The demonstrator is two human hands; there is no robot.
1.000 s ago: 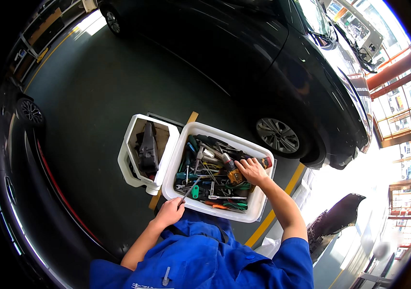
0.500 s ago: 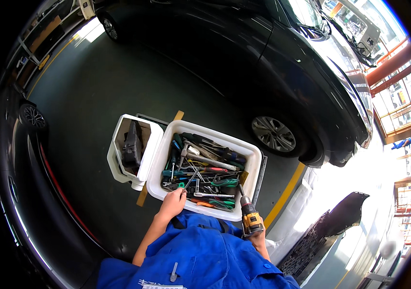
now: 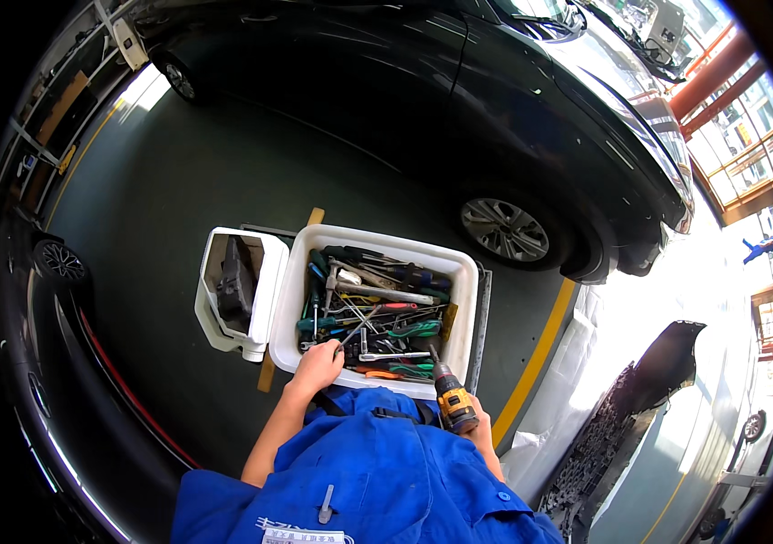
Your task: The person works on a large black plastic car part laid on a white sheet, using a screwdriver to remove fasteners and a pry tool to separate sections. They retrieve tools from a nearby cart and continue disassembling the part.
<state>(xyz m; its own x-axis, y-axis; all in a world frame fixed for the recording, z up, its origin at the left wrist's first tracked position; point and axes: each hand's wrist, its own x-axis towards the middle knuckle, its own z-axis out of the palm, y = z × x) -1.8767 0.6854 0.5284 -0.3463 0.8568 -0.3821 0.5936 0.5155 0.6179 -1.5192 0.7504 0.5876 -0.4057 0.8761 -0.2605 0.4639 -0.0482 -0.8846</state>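
The yellow-and-black cordless drill (image 3: 455, 404), lifted from the white rectangular plastic bin (image 3: 466, 313), is now free of its mixed hand tools (image 3: 415, 329), at the near rim (image 3: 409, 390). The right hand (image 3: 480, 423) grips it; the left hand (image 3: 319, 364) is closed around a slim grey metal rod (image 3: 356, 333). Adjacent, a cut-open white plastic jug (image 3: 270, 290) contains a black angular part (image 3: 235, 283).

The cordless drill (image 3: 454, 399), lying in the white bin (image 3: 467, 331) a second ago, is now out, held in the right grip (image 3: 481, 424). The left grip (image 3: 318, 364) has moved rightward along the near rim. A green-handled tool (image 3: 415, 330), ahead-left of the right grip, shows more fully.
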